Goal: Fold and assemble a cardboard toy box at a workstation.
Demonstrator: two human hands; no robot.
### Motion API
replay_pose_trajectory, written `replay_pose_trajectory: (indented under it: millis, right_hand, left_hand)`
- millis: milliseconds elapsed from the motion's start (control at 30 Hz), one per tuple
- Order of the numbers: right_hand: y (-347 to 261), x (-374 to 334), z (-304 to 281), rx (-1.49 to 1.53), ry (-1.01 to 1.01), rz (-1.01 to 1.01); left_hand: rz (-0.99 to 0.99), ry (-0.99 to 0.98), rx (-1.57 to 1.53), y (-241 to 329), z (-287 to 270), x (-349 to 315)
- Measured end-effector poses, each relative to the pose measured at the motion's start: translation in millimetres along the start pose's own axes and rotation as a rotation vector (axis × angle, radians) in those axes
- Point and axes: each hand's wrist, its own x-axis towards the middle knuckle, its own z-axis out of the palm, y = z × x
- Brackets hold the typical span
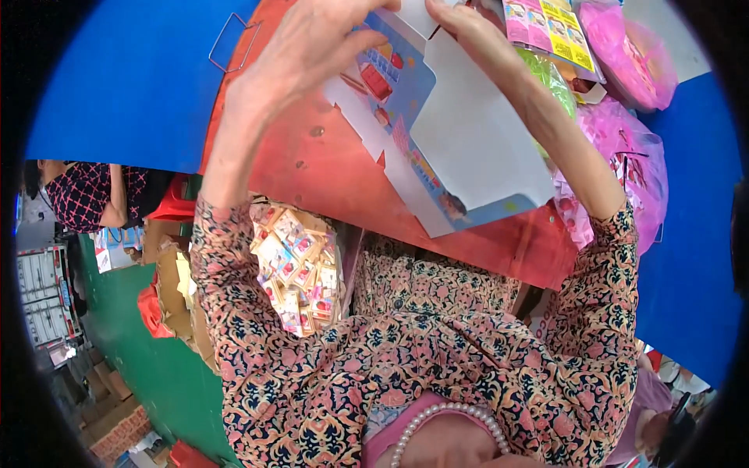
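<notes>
Workpiece is the printed blue-and-white carton (476,129), lying at a slant over the red table (285,175), its near corner close to the table's near edge. Left hand (308,47) is over the table's far part, thumb and fingers parted along the printed face; can't tell if it clamps or only presses. Right hand (470,30) is also at the table's far part, fingers at the carton's upper end; can't tell how tight.

Handling, my read: steady the board with the left, work the right along the crease, light pressure. Keep the small notched tabs along the left edge free so they don't bend. Support the near corner; the long panel could flex.

Hard to see: upper end of the carton and some fingertips are cut off at the top of the view. Can't confirm which panels are folded. Right forearm covers some of the bags and sheets at the table's right. Box of small packets (300,269), left of the table's near edge, is partly behind the left sleeve (234,288).
</notes>
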Motion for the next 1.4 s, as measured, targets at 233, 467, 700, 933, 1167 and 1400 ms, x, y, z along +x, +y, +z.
replay_pose_trajectory:
  millis: [233,467,700,933,1167,1400]
  right_hand:
    - [39.8,71.1,-50.2,-0.413,0.056,-0.132]
    - [9.1,75.0,-68.8,-0.399,-0.132,-0.145]
    - [-44.2,8.5,-11.2,-0.322,-0.155,-0.083]
    - [-35.3,-27.9,57.3,-0.081,-0.018,-0.310]
    - [-14.9,12.1,33.6,-0.247,-0.023,-0.080]
    - [-24.8,36.6,-16.0,-0.638,0.052,-0.213]
  left_hand:
    - [-0.627,-0.593,0.039,30.3,-38.7,45.0]
    - [-0.743,-0.712,-0.013,38.8,-100.8,36.4]
    - [-0.553,-0.432,0.120,52.0,-68.9,23.0]
    - [-0.459,-0.483,0.422,40.4,-43.1,15.5]
    - [-0.543,-0.436,0.326,37.7,-48.3,18.5]
    - [-0.709,-0.494,0.132,52.1,-73.5,36.3]
